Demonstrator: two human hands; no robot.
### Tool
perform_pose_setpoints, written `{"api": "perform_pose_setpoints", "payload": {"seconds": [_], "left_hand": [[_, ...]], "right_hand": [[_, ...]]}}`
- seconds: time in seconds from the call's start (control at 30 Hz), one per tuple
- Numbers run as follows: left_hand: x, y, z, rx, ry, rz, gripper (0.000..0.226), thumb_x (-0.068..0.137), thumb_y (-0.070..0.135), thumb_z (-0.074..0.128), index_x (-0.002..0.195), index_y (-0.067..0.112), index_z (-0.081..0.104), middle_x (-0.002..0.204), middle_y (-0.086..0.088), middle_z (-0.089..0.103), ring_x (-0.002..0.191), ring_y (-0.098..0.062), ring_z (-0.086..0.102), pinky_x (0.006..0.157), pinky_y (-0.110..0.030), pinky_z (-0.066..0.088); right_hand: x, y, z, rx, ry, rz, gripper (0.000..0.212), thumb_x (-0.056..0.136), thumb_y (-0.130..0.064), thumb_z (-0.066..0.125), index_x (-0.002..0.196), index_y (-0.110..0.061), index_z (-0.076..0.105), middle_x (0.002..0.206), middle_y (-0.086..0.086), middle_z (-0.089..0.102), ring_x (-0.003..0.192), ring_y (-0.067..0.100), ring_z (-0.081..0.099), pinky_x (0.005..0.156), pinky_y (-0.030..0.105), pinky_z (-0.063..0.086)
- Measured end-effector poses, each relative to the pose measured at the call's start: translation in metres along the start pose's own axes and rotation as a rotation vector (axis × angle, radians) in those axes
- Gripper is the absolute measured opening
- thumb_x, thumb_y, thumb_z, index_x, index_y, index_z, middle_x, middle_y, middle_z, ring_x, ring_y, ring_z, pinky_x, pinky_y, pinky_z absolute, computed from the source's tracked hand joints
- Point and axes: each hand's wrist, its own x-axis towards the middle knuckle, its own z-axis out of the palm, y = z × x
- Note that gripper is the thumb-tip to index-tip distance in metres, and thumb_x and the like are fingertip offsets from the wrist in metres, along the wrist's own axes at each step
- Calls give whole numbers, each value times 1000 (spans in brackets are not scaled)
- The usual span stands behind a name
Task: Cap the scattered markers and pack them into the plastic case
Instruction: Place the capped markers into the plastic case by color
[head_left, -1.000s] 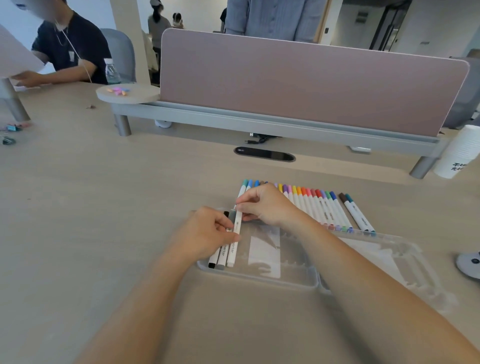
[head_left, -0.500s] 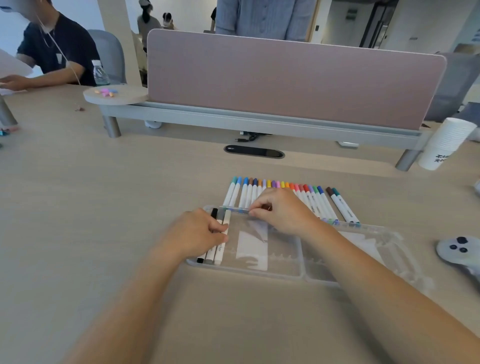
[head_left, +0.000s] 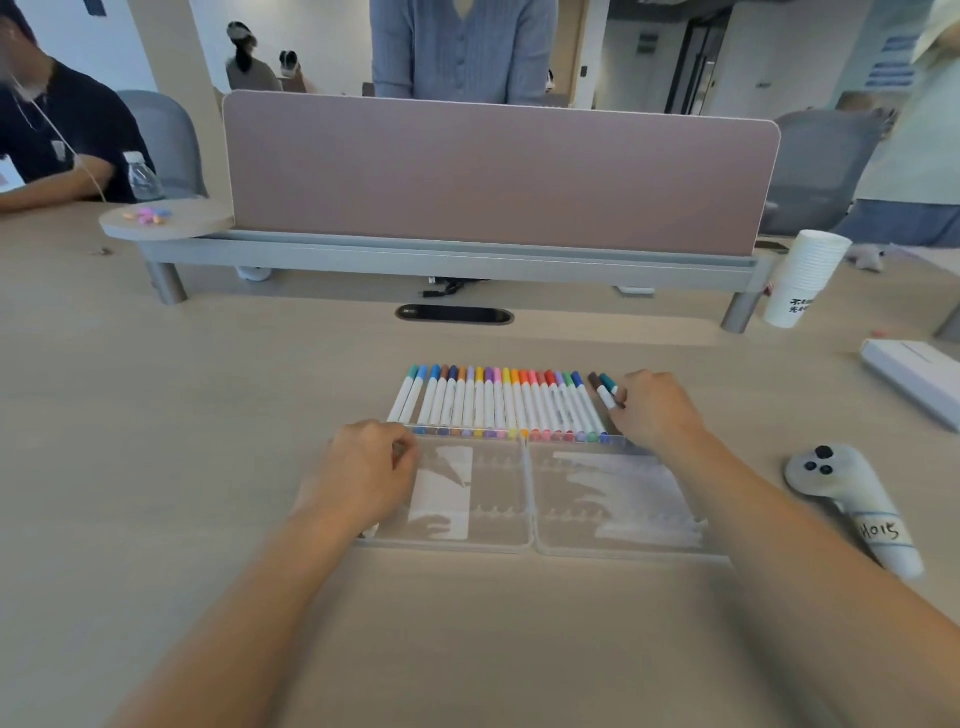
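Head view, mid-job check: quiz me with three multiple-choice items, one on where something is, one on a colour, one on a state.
1. The right hand is:
A. at the right end of the marker row
B. inside the plastic case
C. at the row's left end

2. The cap of the leftmost marker in the row is:
A. red
B. teal
C. black

3. The plastic case is:
A. shut and latched
B. standing on edge
C. open, both halves flat on the table

Answers:
1 A: its fingers curl on the rightmost marker there.
2 B: that marker's far tip shows teal.
3 C: the two clear halves lie side by side, insides up.
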Motion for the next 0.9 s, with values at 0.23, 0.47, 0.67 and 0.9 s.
{"api": "perform_pose_setpoints", "payload": {"seconds": [0.23, 0.47, 0.67, 0.9], "left_hand": [[4, 1, -9, -240, 34, -72, 19, 89, 22, 61, 79, 37, 67, 72, 13, 65, 71, -6, 60, 67, -24, 48], [16, 41, -29, -870, -99, -241, 21, 92, 21, 65, 112, 19, 68, 103, 0, 71, 89, -16, 68, 81, -29, 56], [13, 54, -35, -1292, -241, -227, 22, 91, -1, 62, 112, 5, 64, 90, -8, 74, 79, -16, 71, 68, -23, 57], [16, 21, -44, -958, -220, -219, 33, 89, -2, 65, 118, 12, 64, 90, -14, 72, 79, -21, 71, 76, -30, 60]], "right_hand": [[-7, -13, -18, 181, -11, 51, 13, 78, -20, 67, 84, -9, 63, 75, 6, 61, 65, 19, 56, 49, 26, 40], [-93, -69, -41, 1059, -296, -79, 13, 83, -6, 66, 70, -9, 67, 59, 5, 64, 57, 16, 63, 55, 25, 51], [-132, -109, -32, 1167, -469, -200, 16, 81, 2, 67, 69, -8, 65, 63, 8, 65, 57, 14, 59, 61, 26, 54], [-146, -130, -8, 905, -317, -511, 20, 87, -18, 71, 101, -28, 60, 92, -8, 72, 81, 5, 66, 75, 22, 54]]}}
